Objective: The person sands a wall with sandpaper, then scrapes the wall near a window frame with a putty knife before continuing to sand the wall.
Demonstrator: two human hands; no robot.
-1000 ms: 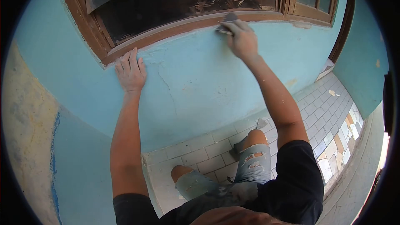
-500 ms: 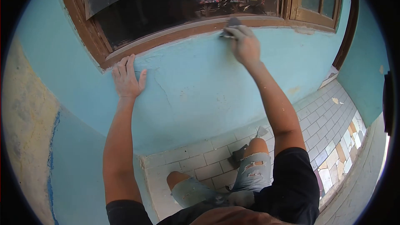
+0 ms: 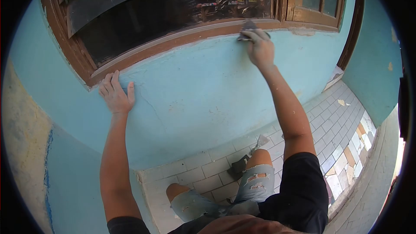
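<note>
While our left hand [image 3: 115,96] lies flat and open on the blue wall [image 3: 203,91], our right hand [image 3: 260,47] grips a scraper [image 3: 248,27] at the window frame [image 3: 173,41].

No text, brand, number or sign is legible. Coloured labels on items behind the window pane [image 3: 182,8], upper centre of the frame, are too blurred to read.

My left hand [image 3: 115,95] lies flat on the wall [image 3: 195,91] just below the window frame [image 3: 143,50], my right hand [image 3: 260,45] farther right presses a scraper [image 3: 248,27] against the frame's lower edge (tiled floor [image 3: 329,121] below).
</note>
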